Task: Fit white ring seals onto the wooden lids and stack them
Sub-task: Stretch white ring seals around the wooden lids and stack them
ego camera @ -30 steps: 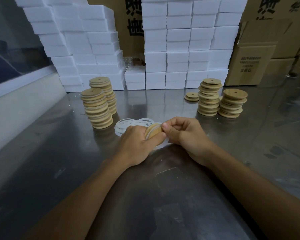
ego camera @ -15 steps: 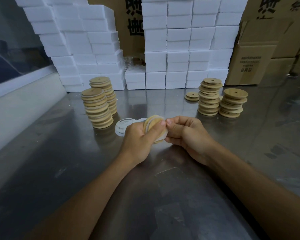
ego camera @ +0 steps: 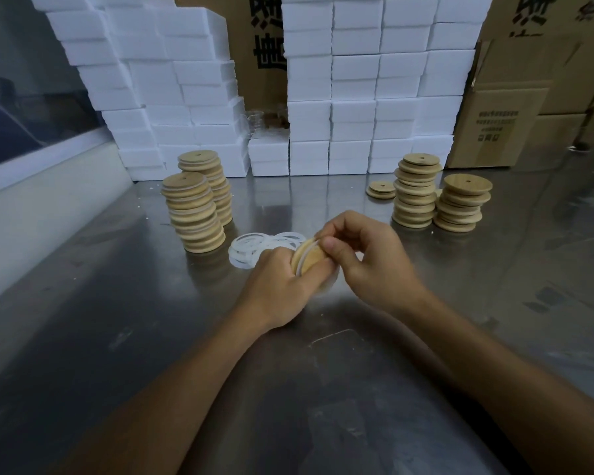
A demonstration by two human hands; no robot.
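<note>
Wooden lid (ego camera: 308,260) sits tilted on edge between the two hands, just above the steel table (ego camera: 151,337), with a white ring seal (ego camera: 300,265) lying along its near rim. The left hand (ego camera: 282,286) wraps round the lid from below and behind, fingers curled under it and thumb across its lower face. The right hand (ego camera: 367,258) comes in from the other side, fingers bent, thumb and forefinger pinching at the lid's upper edge where the seal runs; exactly how much of the ring they grip I cannot tell.

Just behind the left hand lies a loose pile of ring seals (ego camera: 264,246) on the table. Further back to the left stand two stacks of lids (ego camera: 194,214), white rings showing between the discs. To the right, well apart from the hands, stand two more stacks (ego camera: 414,192), with a low pair of lids (ego camera: 381,190) beside them. White foam blocks (ego camera: 357,97) and cardboard boxes (ego camera: 494,128) line the back.
</note>
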